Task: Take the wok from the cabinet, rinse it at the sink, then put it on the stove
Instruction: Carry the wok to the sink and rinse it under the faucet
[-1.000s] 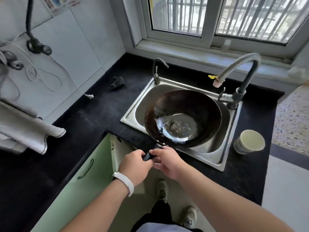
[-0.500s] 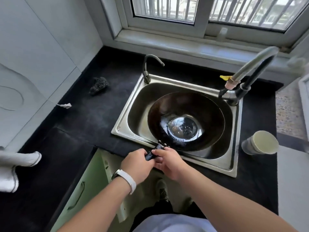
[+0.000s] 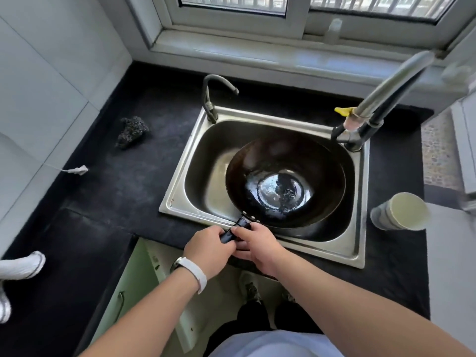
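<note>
- two grips share one handle [image 3: 233, 233]: the left grip [image 3: 208, 249] is wrapped round the handle's outer end. the right grip [image 3: 257, 244] clasps it just beside, nearer the bowl, thumb on top. the two grips touch.
- wok [image 3: 257, 161]: dark and round, bowl upward, lying inside the sink [image 3: 177, 188] toward the basin's right side. its handle crosses the near rim. a bright reflective patch shows at the bottom. whether the wok rests on the basin floor cannot be told.
- tall faucet [image 3: 386, 86]: mounted at the sink's far right corner, with its neck rising up and to the right.
- small faucet [image 3: 210, 99]: at the far left corner, spout curved over toward the basin.
- bench [image 3: 116, 191]: black, surrounding the sink. it carries a dark scourer [image 3: 131, 131] well to the left and a pale cup [image 3: 399, 211] near the sink's right edge.
- cabinet door [image 3: 121, 292]: pale green, swung open under the bench, left of the person's legs.
- wristband [image 3: 192, 273]: white, on the left wrist.
</note>
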### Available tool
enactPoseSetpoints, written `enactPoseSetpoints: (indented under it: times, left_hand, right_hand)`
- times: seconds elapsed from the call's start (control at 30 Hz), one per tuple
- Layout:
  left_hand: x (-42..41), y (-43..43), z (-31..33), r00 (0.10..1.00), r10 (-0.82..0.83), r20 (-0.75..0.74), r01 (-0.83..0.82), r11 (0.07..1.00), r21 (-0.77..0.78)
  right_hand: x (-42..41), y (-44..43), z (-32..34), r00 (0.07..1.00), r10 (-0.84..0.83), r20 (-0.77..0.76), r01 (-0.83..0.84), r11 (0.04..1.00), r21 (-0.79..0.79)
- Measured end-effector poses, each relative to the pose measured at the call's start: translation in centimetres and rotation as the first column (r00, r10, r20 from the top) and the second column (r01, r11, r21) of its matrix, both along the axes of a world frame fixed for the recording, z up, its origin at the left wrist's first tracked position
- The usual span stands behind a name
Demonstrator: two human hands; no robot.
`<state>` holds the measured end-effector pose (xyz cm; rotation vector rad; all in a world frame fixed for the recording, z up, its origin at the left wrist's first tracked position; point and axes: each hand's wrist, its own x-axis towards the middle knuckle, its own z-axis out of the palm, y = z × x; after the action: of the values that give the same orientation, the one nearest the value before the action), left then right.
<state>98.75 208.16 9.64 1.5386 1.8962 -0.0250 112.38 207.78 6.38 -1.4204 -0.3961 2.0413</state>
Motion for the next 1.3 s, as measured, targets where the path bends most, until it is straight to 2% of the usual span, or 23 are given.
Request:
enactPoseSetpoints:
  times: [0.17, 0.37, 0.63, 0.97, 1.1, 1.3]
  left_hand:
    - [0.6, 1.3, 0.2, 0.996, -0.077, -0.048, 0.076, 0.997, -0.017]
    - [0.9, 2.9, -0.4, 0.986, -0.133, -0.105, 0.129, 0.991, -0.044]
    - [1.7, 4.6, -1.2, 0.961, -0.229, -0.154, 0.219, 0.973, -0.076]
    - [1.1, 6.3, -1.7, 0.929, -0.312, -0.2, 0.297, 0.95, -0.102]
    - [0.4, 6.6, -2.2, 0.905, -0.371, -0.21, 0.362, 0.929, -0.082]
    - [-0.7, 6.8, -2.8, 0.878, -0.42, -0.23, 0.427, 0.904, -0.017]
  right_hand:
    - [0.4, 0.5, 0.5, 1.0, -0.021, 0.02, 0.022, 0.999, -0.044]
    - [1.5, 0.5, 0.6, 0.99, 0.018, 0.142, -0.014, 0.999, -0.033]
    - [4.5, -0.1, 1.1, 0.892, 0.104, 0.44, -0.164, 0.981, 0.101]
    - [8.2, 1.8, 2.5, 0.843, 0.075, 0.532, -0.183, 0.971, 0.154]
    - [10.4, 2.8, 3.5, 0.792, 0.056, 0.608, -0.203, 0.963, 0.176]
    - [15.6, 5.8, 6.3, 0.661, 0.033, 0.749, -0.294, 0.931, 0.219]
